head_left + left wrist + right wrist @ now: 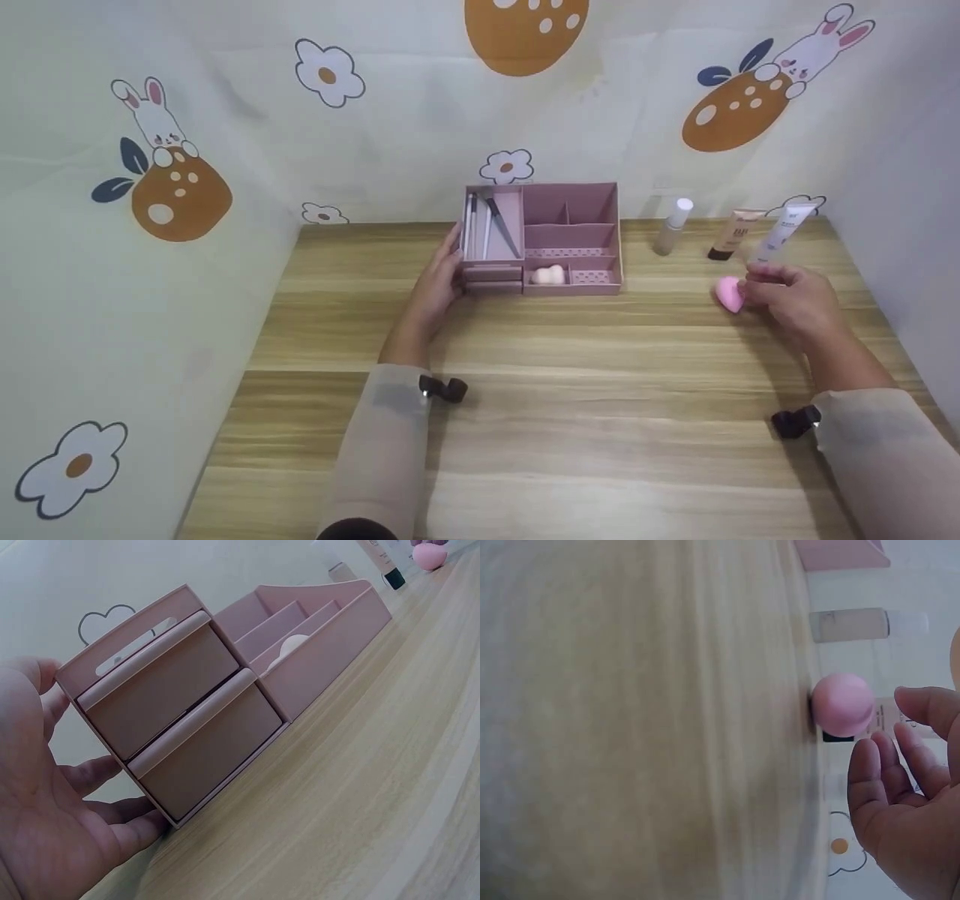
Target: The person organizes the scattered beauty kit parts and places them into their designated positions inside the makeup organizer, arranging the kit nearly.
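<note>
A pink desktop organizer with two front drawers stands at the back of the table. My left hand rests its fingers against the organizer's left side, the thumb near the upper edge. Several slim makeup brushes lie in its left top tray, and a pale beige makeup sponge sits in a front compartment. On the right, a pink makeup sponge stands on the table. Beside it is my right hand; in the right wrist view its loosely bent fingers are apart from the sponge.
Behind the pink sponge stand a cream tube with a black cap and a white tube. A small bottle with a white cap is between them and the organizer. A patterned cloth wall closes off the back.
</note>
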Demonstrator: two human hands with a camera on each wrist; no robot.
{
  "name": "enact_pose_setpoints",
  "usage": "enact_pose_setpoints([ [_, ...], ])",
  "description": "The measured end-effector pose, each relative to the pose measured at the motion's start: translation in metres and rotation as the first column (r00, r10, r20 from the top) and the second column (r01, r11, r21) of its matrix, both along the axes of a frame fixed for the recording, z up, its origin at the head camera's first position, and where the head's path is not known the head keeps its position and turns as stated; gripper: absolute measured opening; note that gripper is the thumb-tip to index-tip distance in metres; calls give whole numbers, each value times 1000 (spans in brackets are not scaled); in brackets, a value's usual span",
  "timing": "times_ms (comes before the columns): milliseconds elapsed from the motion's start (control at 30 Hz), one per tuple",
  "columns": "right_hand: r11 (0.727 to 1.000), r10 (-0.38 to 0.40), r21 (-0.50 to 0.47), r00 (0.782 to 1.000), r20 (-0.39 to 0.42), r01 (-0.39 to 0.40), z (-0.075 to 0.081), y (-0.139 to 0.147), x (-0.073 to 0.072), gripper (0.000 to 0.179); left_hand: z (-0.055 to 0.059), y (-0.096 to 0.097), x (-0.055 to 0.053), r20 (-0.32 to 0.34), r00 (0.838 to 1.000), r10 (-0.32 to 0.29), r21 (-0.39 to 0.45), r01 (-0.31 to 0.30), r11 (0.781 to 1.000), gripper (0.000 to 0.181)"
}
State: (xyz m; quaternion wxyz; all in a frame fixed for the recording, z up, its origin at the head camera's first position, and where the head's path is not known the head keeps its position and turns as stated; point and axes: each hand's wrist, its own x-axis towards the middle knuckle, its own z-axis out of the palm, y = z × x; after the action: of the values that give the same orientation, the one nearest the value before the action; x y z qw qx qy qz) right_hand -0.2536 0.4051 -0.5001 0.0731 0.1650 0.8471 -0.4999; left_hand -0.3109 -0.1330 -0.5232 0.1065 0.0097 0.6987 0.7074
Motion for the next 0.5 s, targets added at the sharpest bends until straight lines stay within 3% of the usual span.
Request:
enact_pose_setpoints([
  [133,999,-10,-50,1000,12,11,-7,0,-1,68,0,0,0,-6,1000,-3,3,3,1000,49],
  [200,989,-27,-145,1000,10,28,-9,-2,-1,69,0,0,1,-10,1000,-7,20,7,1000,50],
  [267,984,-22,-174,1000,13,24,-10,-4,0,69,0,0,1,-11,1000,-7,33,7,999,50],
  [367,986,-16,-167,999,47,24,-11,-7,-1,71,0,0,2,-12,1000,-5,51,6,999,51],
  [500,998,16,-62,996,91,-10,-10,-11,-2,74,-1,0,1,-17,1000,-10,58,11,998,52],
])
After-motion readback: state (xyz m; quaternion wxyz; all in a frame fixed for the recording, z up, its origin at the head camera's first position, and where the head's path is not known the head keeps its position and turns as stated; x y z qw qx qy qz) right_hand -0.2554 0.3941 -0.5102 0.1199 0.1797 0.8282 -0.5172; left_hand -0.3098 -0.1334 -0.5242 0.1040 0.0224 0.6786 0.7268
